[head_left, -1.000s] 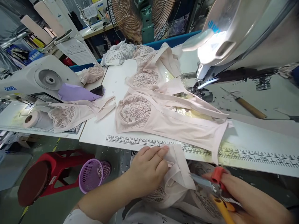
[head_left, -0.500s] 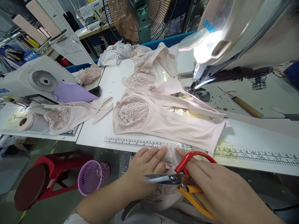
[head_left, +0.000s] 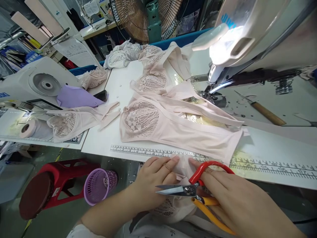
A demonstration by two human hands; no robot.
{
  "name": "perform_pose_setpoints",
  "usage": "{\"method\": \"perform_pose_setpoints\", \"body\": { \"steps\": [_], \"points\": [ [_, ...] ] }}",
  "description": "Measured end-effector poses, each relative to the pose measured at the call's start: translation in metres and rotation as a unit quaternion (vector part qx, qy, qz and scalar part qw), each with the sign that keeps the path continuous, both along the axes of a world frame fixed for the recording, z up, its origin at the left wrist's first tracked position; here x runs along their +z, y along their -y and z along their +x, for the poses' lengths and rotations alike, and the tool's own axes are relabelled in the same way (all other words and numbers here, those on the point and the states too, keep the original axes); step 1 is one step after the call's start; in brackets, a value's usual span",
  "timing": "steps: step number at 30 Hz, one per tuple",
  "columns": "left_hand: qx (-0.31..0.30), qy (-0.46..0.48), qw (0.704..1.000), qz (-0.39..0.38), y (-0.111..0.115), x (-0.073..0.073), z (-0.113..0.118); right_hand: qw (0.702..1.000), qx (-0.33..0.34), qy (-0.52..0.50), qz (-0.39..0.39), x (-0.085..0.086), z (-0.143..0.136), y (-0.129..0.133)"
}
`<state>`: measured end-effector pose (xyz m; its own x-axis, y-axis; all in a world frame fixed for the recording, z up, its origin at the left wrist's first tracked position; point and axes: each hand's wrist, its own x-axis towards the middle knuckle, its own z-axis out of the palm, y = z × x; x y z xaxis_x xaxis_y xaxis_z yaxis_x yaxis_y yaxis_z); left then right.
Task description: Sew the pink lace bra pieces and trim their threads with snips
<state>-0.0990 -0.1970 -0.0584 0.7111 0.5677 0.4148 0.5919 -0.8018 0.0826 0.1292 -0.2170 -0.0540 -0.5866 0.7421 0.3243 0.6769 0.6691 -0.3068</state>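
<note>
At the table's front edge, my left hand (head_left: 155,181) pinches the pale pink fabric of a bra (head_left: 183,166), whose lace cup hangs over my lap. My right hand (head_left: 237,198) has scissors (head_left: 190,190) hooked in it, with one red and one orange handle. The blades point left, slightly apart, above the bra. Fingers of that hand also rest at the fabric's right side; its thumb is mostly hidden. Just beyond, another pale pink lace bra (head_left: 178,129) lies spread along a printed ruler strip (head_left: 138,150).
A sewing machine (head_left: 237,43) stands at the right, beside a wooden-handled awl (head_left: 268,113). Another machine (head_left: 42,82), a thread cone (head_left: 36,128) and a bra (head_left: 65,124) are at the left. Below are a red stool (head_left: 61,181) and a purple basket (head_left: 95,188). A fan (head_left: 133,19) stands behind.
Both hands keep their grip on the fabric, and the scissors stay in my right hand. The view has shifted slightly; little else differs.
</note>
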Motion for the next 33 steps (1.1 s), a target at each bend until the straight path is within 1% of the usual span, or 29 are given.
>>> {"method": "perform_pose_setpoints", "body": {
  "steps": [3,8,14,16,20,23,25,28,33],
  "points": [
    [0.003,0.004,1.000,-0.005,0.0018,-0.0007,-0.0017,1.000,0.009,-0.006,0.011,-0.0021,-0.0004,-0.0008],
    [-0.003,0.013,1.000,-0.007,0.0019,-0.0029,-0.0040,0.999,-0.018,-0.014,0.026,-0.0071,-0.0046,0.0019],
    [-0.012,0.019,1.000,-0.010,-0.0017,-0.0028,-0.0042,0.998,0.006,0.018,0.051,-0.0053,-0.0038,-0.0011],
    [-0.015,0.025,1.000,-0.008,-0.0025,-0.0015,-0.0039,0.999,0.016,0.015,0.042,-0.0046,-0.0018,-0.0020],
    [-0.015,0.034,0.999,-0.013,-0.0028,-0.0004,-0.0039,0.999,0.043,0.018,-0.009,-0.0043,0.0027,-0.0016],
    [-0.019,0.034,0.999,-0.028,-0.0024,-0.0025,-0.0052,0.999,0.025,0.024,-0.008,-0.0037,0.0026,-0.0015],
    [-0.027,0.037,0.998,-0.038,-0.0023,-0.0047,-0.0065,1.000,0.015,0.009,0.001,-0.0026,0.0010,-0.0023],
    [-0.035,0.040,0.998,-0.043,-0.0025,-0.0073,-0.0080,1.000,0.009,-0.020,0.018,-0.0006,-0.0013,-0.0039],
    [-0.034,0.037,0.997,-0.053,-0.0026,-0.0085,-0.0085,0.999,-0.003,-0.027,0.032,0.0004,-0.0022,-0.0042]
  ]
}}
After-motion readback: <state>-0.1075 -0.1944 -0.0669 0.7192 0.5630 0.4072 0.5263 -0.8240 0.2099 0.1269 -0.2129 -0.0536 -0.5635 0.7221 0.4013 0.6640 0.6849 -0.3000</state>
